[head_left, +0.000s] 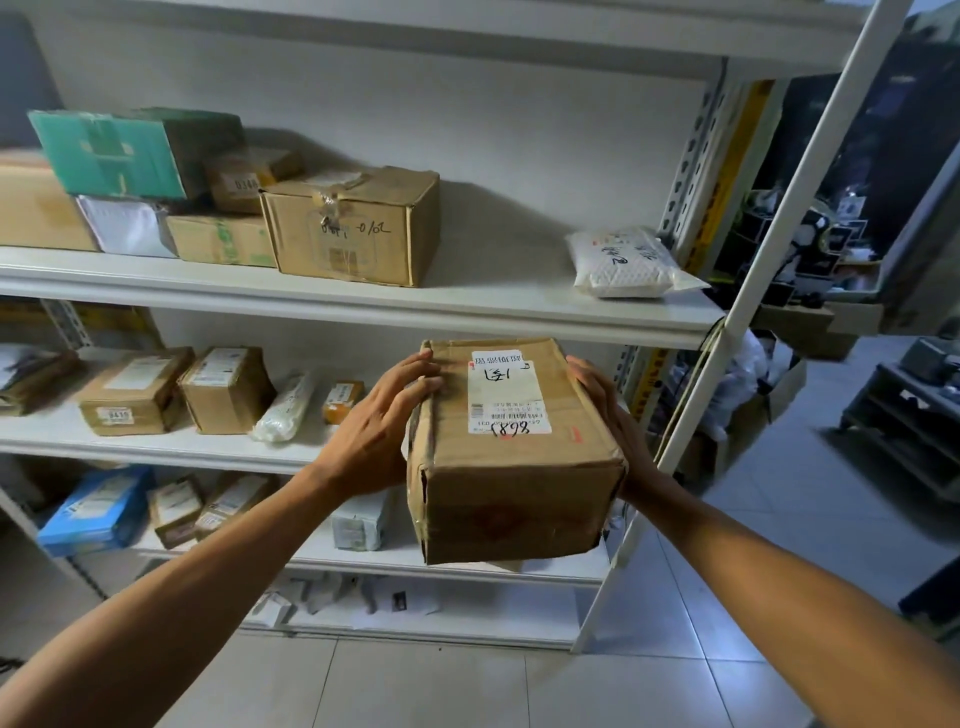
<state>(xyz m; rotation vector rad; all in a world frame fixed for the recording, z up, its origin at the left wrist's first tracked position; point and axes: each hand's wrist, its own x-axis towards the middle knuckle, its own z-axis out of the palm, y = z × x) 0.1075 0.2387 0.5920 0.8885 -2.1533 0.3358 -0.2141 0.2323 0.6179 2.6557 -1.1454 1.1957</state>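
Observation:
A brown cardboard box (514, 499) with a white shipping label (506, 397) on its top, handwritten "1898", is held in the air in front of the white shelf unit, at the level of the second shelf. My left hand (374, 431) presses against its left side, with straight fingers lying over the top left edge. My right hand (608, 410) presses flat against its right side. The box is carried between the two palms, and its near face points at me.
The upper shelf (363, 306) holds a large taped carton (353, 228), a green box (119, 150), smaller cartons and a white padded bag (631, 262). Lower shelves carry small parcels (228, 389) and a blue packet (98, 509). A slanted white post (753, 291) stands at right. Tiled floor (467, 686) lies below.

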